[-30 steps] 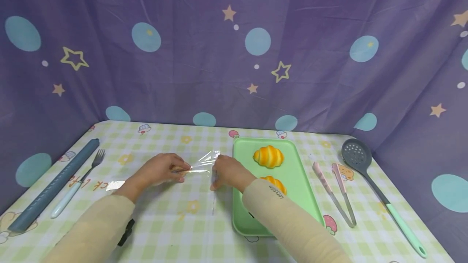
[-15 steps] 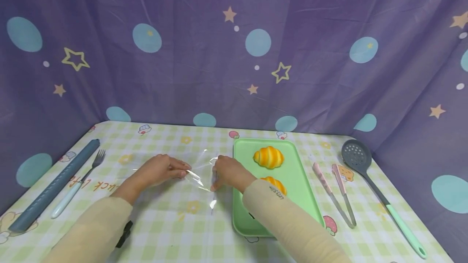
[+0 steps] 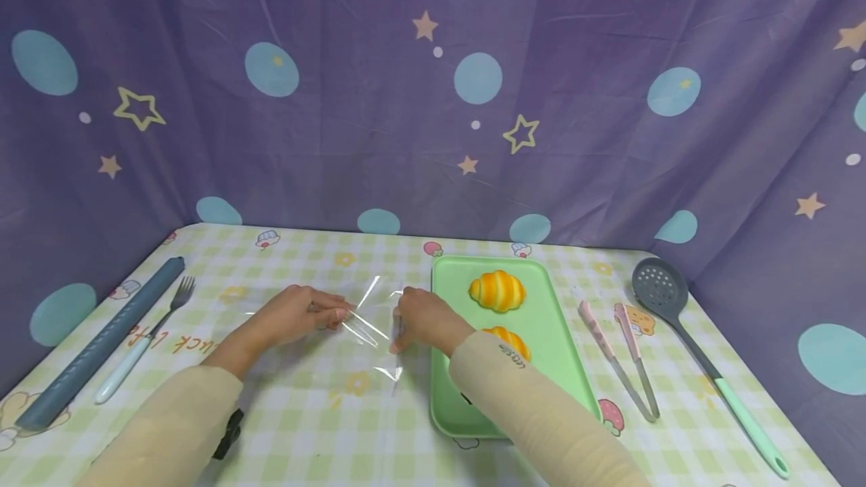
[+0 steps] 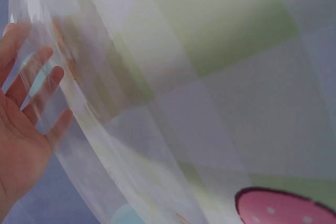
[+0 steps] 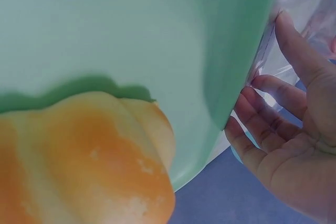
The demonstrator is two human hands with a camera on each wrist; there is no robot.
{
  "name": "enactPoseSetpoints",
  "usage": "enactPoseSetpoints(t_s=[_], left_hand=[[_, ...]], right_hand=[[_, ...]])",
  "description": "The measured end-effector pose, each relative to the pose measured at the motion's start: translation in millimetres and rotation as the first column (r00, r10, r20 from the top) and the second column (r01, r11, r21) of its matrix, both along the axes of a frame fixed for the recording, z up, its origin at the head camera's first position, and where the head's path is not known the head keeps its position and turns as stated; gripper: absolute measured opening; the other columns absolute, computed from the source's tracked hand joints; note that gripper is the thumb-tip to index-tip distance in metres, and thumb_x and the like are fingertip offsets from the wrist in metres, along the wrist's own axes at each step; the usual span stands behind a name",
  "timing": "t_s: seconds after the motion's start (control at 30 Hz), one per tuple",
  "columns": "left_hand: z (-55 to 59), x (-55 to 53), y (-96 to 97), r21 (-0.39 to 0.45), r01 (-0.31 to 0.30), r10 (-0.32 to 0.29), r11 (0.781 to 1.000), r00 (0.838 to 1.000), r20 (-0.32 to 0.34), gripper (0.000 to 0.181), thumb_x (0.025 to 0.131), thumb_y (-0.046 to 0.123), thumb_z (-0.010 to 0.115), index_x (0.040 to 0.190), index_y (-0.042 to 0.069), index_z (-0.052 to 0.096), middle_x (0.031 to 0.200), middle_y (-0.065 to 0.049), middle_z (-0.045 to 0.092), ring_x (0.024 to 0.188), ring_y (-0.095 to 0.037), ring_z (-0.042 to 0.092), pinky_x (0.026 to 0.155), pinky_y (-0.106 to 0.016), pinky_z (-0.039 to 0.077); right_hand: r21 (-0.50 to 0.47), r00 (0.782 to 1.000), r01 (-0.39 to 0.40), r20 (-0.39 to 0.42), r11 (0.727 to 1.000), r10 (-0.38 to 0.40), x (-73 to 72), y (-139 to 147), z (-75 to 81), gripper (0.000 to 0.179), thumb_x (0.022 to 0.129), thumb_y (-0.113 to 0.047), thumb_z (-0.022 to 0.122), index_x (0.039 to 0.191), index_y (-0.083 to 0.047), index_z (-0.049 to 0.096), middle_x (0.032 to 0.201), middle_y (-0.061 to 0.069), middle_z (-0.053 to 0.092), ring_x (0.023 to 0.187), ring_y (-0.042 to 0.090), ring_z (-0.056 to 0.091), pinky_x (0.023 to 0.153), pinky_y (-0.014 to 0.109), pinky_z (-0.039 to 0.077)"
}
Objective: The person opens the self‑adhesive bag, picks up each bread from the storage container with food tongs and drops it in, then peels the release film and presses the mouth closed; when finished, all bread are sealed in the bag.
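A clear plastic bag [image 3: 365, 329], creased and shiny, lies on the table between my hands. My left hand [image 3: 301, 314] pinches its film between thumb and fingers; in the left wrist view that hand [image 4: 26, 145] has spread fingers showing through the see-through film [image 4: 100, 140]. At the bag's right edge, beside the tray, my right hand [image 3: 429, 322] grips the plastic. The right wrist view has the right hand's thumb and fingertips [image 5: 283, 19] at the bag's edge, close along the green tray [image 5: 131, 30]. Two croissant-shaped breads [image 3: 497, 290] sit on the tray, the nearer one partly behind my right sleeve.
A rolled dark blue-grey mat or sleeve [image 3: 101, 344] and a fork [image 3: 155, 329] lie at the left. Right of the tray are pink-tipped tongs [image 3: 629, 367] and a slotted skimmer [image 3: 704, 359] with a mint handle. A purple curtain [image 3: 433, 134] hangs behind the checked tablecloth [image 3: 304, 442].
The film between my hands has shifted: its raised, taut part has sunk and its creases now slant down toward my right hand. My left hand has moved slightly; my right hand stays put.
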State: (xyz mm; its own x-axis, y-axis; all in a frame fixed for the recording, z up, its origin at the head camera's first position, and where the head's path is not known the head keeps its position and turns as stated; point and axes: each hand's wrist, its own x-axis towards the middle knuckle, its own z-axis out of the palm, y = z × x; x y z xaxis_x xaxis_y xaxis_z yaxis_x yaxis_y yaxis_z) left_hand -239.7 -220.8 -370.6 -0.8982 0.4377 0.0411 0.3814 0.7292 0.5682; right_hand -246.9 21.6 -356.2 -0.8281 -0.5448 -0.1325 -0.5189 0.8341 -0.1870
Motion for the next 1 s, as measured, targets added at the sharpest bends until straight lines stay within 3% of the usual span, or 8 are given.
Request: enactPoseSetpoints(t_s=[0.2,0.4,0.63,0.77,1.0], left_hand=[[3.1,0.5,-2.7,-0.014,-0.017,0.016,1.0,0.998,-0.06,0.024,0.099,0.03,0.068,0.116,0.016,0.08,0.127,-0.009,0.07,0.112,-0.032,0.068,0.092,-0.05,0.055],[3.3,0.1,-10.0,0.001,0.039,-0.039,0.999,0.994,-0.1,0.028,0.1,0.031,0.066,0.12,0.015,0.078,0.129,-0.013,0.068,0.112,-0.036,0.068,0.088,-0.051,0.056],[3.0,3.1,-15.0,0.015,0.056,-0.053,0.998,0.988,-0.147,0.026,0.099,0.026,0.068,0.12,0.015,0.078,0.131,-0.016,0.067,0.127,-0.045,0.056,0.103,-0.066,0.042],[4.6,3.4,-16.1,0.042,0.041,-0.034,0.998,0.985,-0.167,0.025,0.098,0.022,0.069,0.121,0.015,0.077,0.13,-0.016,0.067,0.125,-0.044,0.058,0.101,-0.062,0.046],[9.5,4.1,-17.2,0.073,0.033,-0.022,0.997,0.989,-0.146,0.027,0.099,0.021,0.069,0.123,0.013,0.076,0.13,-0.017,0.067,0.122,-0.043,0.06,0.097,-0.059,0.05]], right_hand=[[0.008,1.0,-0.015,-0.009,1.0,0.015,0.3,-0.2,0.5,0.032,0.075,-0.031,0.093,0.09,-0.008,0.076,0.082,0.0,0.05,0.077,0.015,0.047,0.074,0.027,0.046],[0.046,1.0,0.002,-0.001,0.999,-0.002,-0.4,-0.7,-0.3,0.036,0.077,-0.035,0.091,0.096,-0.009,0.076,0.085,0.0,0.05,0.078,0.015,0.048,0.08,0.028,0.048],[0.066,1.0,0.011,0.012,0.998,-0.012,-0.6,-2.7,0.9,0.039,0.078,-0.037,0.09,0.103,-0.01,0.077,0.094,0.002,0.058,0.085,0.016,0.053,0.087,0.029,0.05],[0.064,0.999,0.028,0.018,0.998,-0.029,-0.4,-3.1,1.4,0.047,0.078,-0.037,0.09,0.113,-0.01,0.077,0.1,0.003,0.061,0.088,0.016,0.055,0.09,0.029,0.05],[0.075,1.0,0.018,0.012,0.997,-0.018,0.3,-2.2,2.1,0.042,0.078,-0.037,0.09,0.107,-0.011,0.077,0.091,0.0,0.054,0.083,0.015,0.051,0.084,0.028,0.049]])
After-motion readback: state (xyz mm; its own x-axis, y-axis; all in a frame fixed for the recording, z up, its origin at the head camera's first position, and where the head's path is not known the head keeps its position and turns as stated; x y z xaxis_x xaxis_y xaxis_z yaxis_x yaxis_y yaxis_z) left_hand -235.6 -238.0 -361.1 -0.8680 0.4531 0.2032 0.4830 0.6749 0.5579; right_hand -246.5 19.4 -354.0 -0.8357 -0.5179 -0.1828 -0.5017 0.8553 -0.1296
